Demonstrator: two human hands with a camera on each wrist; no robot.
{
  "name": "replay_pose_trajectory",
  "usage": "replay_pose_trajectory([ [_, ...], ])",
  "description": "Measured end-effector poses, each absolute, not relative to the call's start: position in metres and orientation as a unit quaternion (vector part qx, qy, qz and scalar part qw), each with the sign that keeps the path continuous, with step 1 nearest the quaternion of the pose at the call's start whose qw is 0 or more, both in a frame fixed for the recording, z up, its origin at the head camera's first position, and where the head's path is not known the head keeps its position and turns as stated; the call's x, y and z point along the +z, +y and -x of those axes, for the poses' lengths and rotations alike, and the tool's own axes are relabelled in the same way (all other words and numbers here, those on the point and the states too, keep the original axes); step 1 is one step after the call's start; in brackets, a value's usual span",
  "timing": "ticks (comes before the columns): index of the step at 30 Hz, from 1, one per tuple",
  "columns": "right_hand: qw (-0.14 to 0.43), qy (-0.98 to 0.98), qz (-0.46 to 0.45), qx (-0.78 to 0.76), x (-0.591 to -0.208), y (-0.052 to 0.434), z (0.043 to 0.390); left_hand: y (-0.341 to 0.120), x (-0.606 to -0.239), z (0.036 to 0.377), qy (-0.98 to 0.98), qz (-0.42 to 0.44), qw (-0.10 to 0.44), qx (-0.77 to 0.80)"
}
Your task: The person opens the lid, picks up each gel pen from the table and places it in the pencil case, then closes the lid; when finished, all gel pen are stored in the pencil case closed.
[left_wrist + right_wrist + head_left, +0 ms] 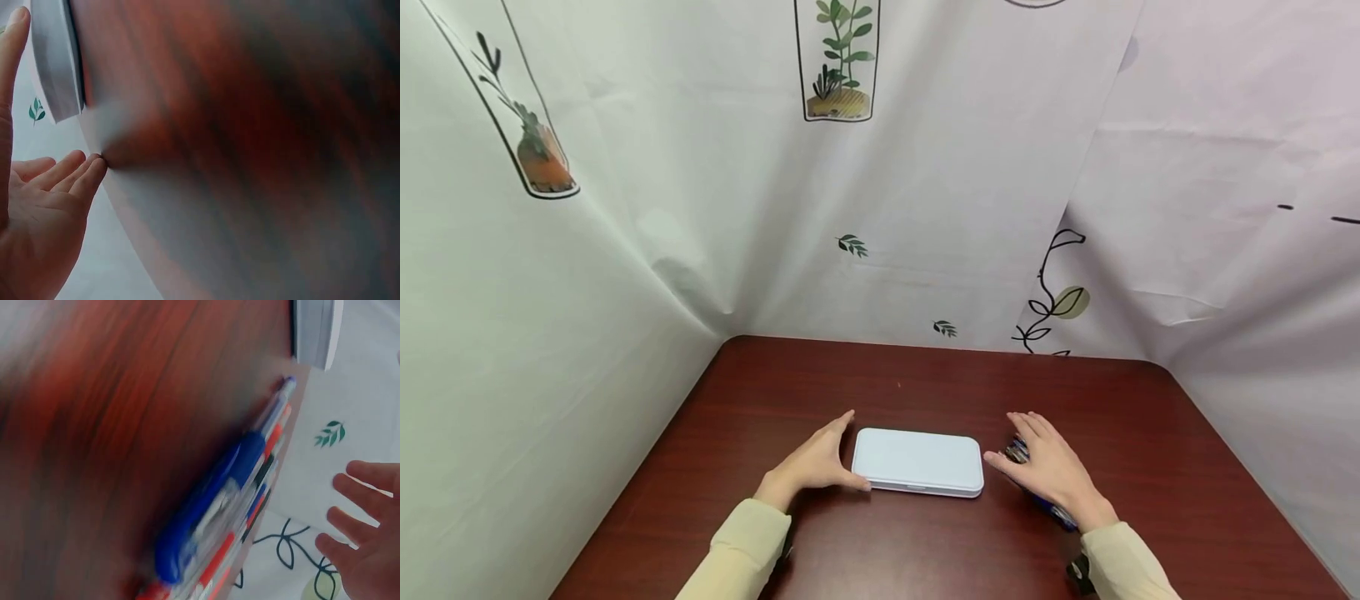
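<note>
while your nearer left hand (814,458) and your right hand (1051,462) are spread, the white case (917,460) lies lengthwise between them.

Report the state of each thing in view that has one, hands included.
Case: closed, lying flat on the table.
Pens: lying side by side on the table, unheld.
Left hand: spread at the case's left end; contact unclear.
Right hand: spread over the pens, holding nothing, apart from the case.
Cloth: hanging, creased.
</note>
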State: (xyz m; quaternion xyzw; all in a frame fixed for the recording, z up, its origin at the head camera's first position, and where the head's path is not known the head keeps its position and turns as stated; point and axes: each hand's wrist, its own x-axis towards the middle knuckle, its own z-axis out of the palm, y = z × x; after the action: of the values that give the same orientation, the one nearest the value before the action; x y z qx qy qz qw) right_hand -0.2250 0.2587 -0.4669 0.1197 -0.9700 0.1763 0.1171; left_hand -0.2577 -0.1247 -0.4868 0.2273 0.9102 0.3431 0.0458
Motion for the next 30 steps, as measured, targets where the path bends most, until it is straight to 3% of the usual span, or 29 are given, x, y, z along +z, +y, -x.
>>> replay_pose_trajectory([
  [30,0.033,-0.964,-0.198,0.175,-0.473,0.182,0.225,-0.110,-0.483,0.255,0.904,-0.256,0.098,0.328],
])
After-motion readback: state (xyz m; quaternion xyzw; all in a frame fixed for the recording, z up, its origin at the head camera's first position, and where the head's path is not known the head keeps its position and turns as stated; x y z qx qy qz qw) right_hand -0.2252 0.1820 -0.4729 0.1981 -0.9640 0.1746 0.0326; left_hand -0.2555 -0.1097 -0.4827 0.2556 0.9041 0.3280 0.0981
